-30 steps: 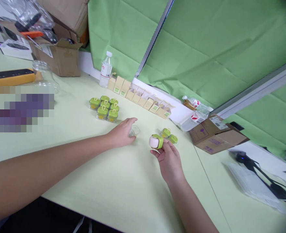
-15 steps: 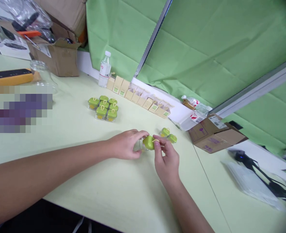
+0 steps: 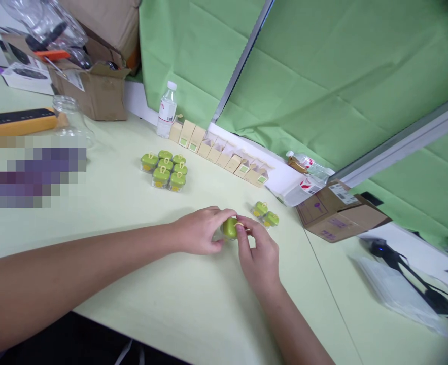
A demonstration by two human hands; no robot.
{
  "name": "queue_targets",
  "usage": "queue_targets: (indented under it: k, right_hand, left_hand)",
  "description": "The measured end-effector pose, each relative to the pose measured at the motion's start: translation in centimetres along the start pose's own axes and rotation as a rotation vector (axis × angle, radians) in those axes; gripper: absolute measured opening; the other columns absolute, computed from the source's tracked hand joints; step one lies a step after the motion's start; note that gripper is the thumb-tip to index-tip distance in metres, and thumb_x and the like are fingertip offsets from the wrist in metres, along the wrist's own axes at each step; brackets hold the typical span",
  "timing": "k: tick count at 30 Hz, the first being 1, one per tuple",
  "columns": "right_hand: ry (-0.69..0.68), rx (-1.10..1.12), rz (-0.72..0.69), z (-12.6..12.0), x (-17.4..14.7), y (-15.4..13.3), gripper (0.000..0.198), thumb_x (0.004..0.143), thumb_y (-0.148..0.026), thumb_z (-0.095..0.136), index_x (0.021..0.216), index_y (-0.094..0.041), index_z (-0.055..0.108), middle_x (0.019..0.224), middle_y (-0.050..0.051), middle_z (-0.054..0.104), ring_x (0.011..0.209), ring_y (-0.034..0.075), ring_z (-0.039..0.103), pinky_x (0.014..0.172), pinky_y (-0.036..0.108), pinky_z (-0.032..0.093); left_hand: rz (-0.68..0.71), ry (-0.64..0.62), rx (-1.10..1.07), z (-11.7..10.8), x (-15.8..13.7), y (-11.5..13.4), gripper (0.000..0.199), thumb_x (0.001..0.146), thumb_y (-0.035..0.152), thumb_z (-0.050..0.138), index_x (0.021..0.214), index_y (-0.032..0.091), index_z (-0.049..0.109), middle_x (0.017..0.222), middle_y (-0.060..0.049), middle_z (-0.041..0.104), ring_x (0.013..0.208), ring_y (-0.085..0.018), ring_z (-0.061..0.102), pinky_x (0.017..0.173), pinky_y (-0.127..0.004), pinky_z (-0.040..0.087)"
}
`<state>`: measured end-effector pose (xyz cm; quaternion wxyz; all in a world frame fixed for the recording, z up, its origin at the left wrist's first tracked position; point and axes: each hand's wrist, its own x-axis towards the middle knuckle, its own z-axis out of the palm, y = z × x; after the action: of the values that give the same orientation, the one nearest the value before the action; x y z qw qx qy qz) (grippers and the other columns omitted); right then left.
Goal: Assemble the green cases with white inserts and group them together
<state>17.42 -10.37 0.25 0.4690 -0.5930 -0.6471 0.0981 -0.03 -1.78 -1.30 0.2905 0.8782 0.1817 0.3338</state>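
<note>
Lid point(image 3: 229, 228) pinched in our right hand point(image 3: 261, 251), cup point(image 3: 218, 234) clasped in our left hand point(image 3: 196, 231), we seem mid-closing, needing even finger pressure.

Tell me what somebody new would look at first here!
Probably the bright green lid pinched by the right hand, with the left hand beside it, near the middle. Next, maybe the seven green-lidded containers bunched together further back, left of centre. Then the big green cloth filling the upper right.
</note>
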Motion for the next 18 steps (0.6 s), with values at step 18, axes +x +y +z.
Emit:
queue_targets:
  k: [18]
  right_hand:
    - [-0.243, 0.111, 0.077, 1.3, 0.0, 0.8, 0.018, 0.093, -0.032, 0.06, 0.108, -0.023, 0.063, 0.106, 0.007, 0.066, 0.097, 0.02, 0.065, 0.083, 0.033, 0.058]
  left_hand:
    - [-0.119, -0.169, 0.111, -1.4, 0.4, 0.6, 0.033, 0.074, 0.023, 0.06, 0.106, 0.023, 0.054, 0.101, -0.003, 0.064, 0.087, -0.02, 0.062, 0.071, -0.03, 0.049]
